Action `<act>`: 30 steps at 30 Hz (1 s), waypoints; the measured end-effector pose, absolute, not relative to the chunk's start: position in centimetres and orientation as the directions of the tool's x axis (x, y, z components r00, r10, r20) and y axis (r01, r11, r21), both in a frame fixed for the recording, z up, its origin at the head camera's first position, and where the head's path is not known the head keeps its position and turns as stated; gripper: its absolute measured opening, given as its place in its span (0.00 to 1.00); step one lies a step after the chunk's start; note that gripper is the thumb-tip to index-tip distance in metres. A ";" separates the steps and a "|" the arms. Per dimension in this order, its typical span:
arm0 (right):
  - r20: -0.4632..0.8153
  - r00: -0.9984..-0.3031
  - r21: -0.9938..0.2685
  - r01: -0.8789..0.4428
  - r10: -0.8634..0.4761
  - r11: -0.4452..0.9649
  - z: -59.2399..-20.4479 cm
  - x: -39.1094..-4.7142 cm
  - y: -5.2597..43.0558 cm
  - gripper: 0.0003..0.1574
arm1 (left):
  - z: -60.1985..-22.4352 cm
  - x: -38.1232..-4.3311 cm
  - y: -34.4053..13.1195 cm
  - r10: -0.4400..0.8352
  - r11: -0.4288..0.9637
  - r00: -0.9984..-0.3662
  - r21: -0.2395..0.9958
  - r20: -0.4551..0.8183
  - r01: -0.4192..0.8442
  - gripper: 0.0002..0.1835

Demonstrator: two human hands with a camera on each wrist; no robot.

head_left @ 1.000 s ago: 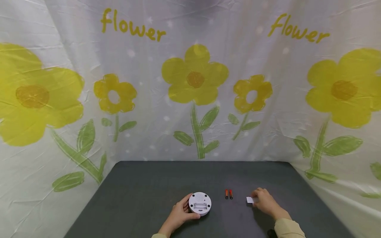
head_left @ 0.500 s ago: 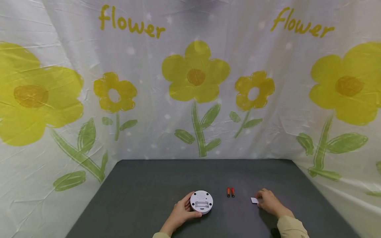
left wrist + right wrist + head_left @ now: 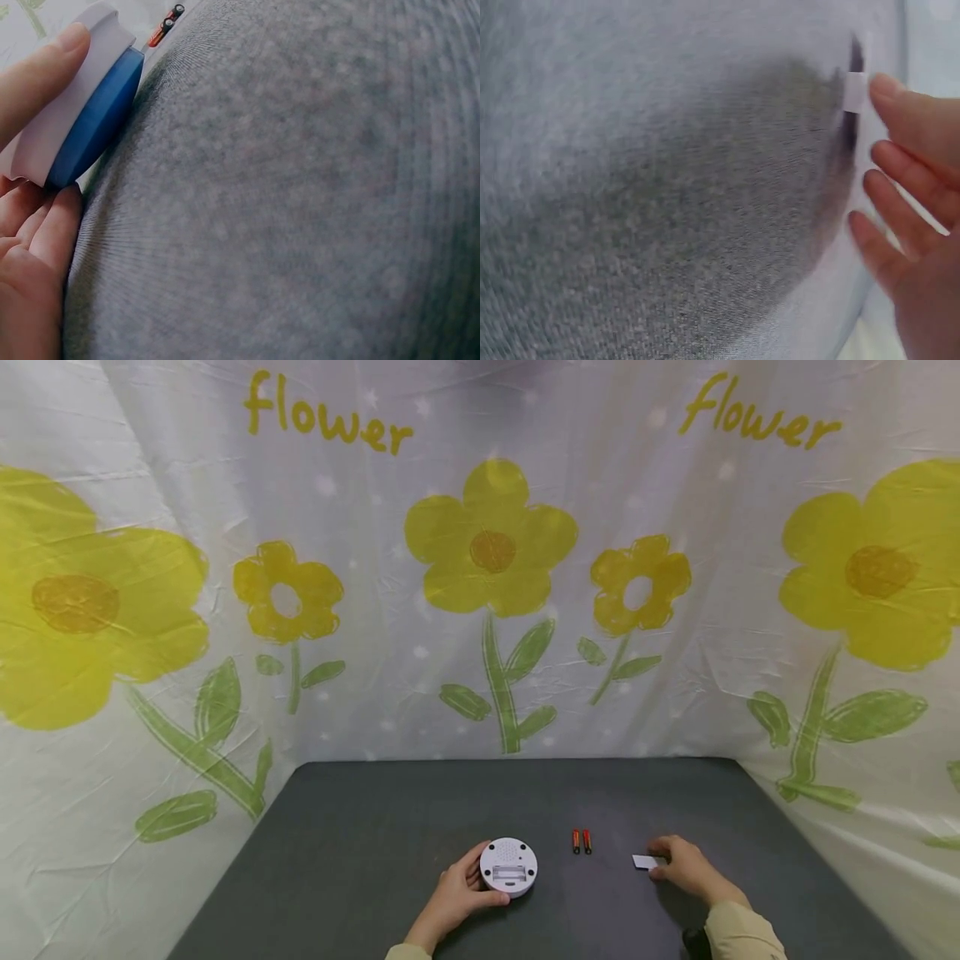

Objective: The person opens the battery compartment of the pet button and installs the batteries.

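In the head view, my left hand [image 3: 457,889] grips a white round device [image 3: 508,853] by its left side. Its underside faces up, showing small dark feet, speaker holes and an uncovered battery compartment. The left wrist view shows the device's white body [image 3: 71,97] and a blue part [image 3: 101,112] below it, with the thumb on the white side. My right hand [image 3: 688,868] pinches a small white battery cover [image 3: 647,862] low over the table. From the right wrist, the cover [image 3: 855,91] appears nearly edge-on beside the thumb; the index finger's contact is hidden. Other fingers spread loosely.
Two red and black batteries [image 3: 582,841] lie side by side between the hands on the dark grey table [image 3: 390,810]. A white curtain with yellow flowers [image 3: 491,552] stands behind the table and along both sides. A small black item [image 3: 696,941] shows by the right sleeve.
My right hand has shifted slightly right, away from the batteries, with the battery cover, whose tilt has changed. The left hand and device stay nearly in place; the head view has shifted a little.
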State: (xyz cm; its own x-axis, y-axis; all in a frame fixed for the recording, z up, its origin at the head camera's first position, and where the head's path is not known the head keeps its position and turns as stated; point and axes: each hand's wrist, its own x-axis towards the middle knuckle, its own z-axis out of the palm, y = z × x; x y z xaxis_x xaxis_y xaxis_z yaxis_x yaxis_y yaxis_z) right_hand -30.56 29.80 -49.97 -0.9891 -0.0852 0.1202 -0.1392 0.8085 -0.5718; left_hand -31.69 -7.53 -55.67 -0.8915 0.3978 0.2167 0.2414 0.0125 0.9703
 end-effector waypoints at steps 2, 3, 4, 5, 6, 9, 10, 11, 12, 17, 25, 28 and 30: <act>0.126 -0.990 -0.590 -0.122 -0.058 0.798 -49.5 -30.4 29.7 0.21 | -55.7 -31.7 -7.6 0.395 0.019 -0.893 0.970 0.217 0.244 0.49; 0.132 -0.990 -0.602 -0.116 -0.045 0.790 -49.3 -30.3 29.5 0.22 | -55.7 -31.8 -7.6 0.393 0.017 -0.894 0.970 0.215 0.241 0.49; 0.143 -0.989 -0.607 -0.120 -0.040 0.786 -49.1 -30.3 29.4 0.23 | -55.7 -31.8 -7.6 0.391 0.018 -0.895 0.970 0.215 0.241 0.49; 0.151 -0.988 -0.620 -0.119 -0.031 0.775 -49.0 -30.3 29.1 0.24 | -55.7 -31.9 -7.6 0.390 0.018 -0.895 0.970 0.217 0.243 0.49; 0.154 -0.988 -0.631 -0.116 -0.024 0.767 -48.9 -30.3 28.8 0.26 | -55.7 -31.9 -7.6 0.389 0.016 -0.896 0.971 0.214 0.239 0.49; 0.158 -0.987 -0.675 -0.104 0.004 0.730 -48.8 -30.4 27.6 0.28 | -55.7 -32.0 -7.6 0.391 0.006 -0.894 0.971 0.217 0.238 0.49; 0.163 -0.987 -0.683 -0.106 0.009 0.723 -48.8 -30.5 27.1 0.29 | -55.7 -32.0 -7.6 0.392 0.005 -0.894 0.971 0.217 0.237 0.49; 0.165 -0.986 -0.691 -0.105 0.015 0.715 -48.8 -30.6 26.6 0.29 | -55.8 -32.0 -7.5 0.393 0.003 -0.894 0.972 0.216 0.236 0.49; 0.171 -0.985 -0.695 -0.107 0.019 0.711 -48.9 -30.6 26.1 0.29 | -55.8 -32.0 -7.5 0.394 0.004 -0.893 0.972 0.216 0.237 0.49; 0.193 -0.981 -0.720 -0.118 0.033 0.684 -49.6 -30.9 23.6 0.27 | -56.1 -31.8 -7.4 0.391 0.002 -0.895 0.973 0.213 0.232 0.49; 0.215 -0.973 -0.763 -0.118 0.078 0.635 -51.4 -31.9 21.6 0.27 | -55.3 -31.5 -7.4 0.403 -0.025 -0.893 0.978 0.199 0.207 0.50; 0.221 -0.971 -0.771 -0.118 0.089 0.626 -52.0 -32.1 21.3 0.26 | -54.1 -30.9 -7.5 0.407 -0.040 -0.892 0.979 0.198 0.199 0.49; 0.222 -0.971 -0.771 -0.115 0.094 0.627 -52.4 -32.1 21.1 0.24 | -54.0 -30.8 -7.5 0.406 -0.037 -0.892 0.979 0.199 0.202 0.49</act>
State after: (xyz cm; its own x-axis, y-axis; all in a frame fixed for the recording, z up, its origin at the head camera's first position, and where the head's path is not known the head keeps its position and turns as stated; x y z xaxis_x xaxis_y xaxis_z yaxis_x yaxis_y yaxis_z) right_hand -32.12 21.12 -52.39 -0.9706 0.0941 0.2216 -0.1152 0.6267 -0.7707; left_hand -30.80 -7.49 -53.95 -0.8918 0.4061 0.1993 0.2019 -0.0368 0.9787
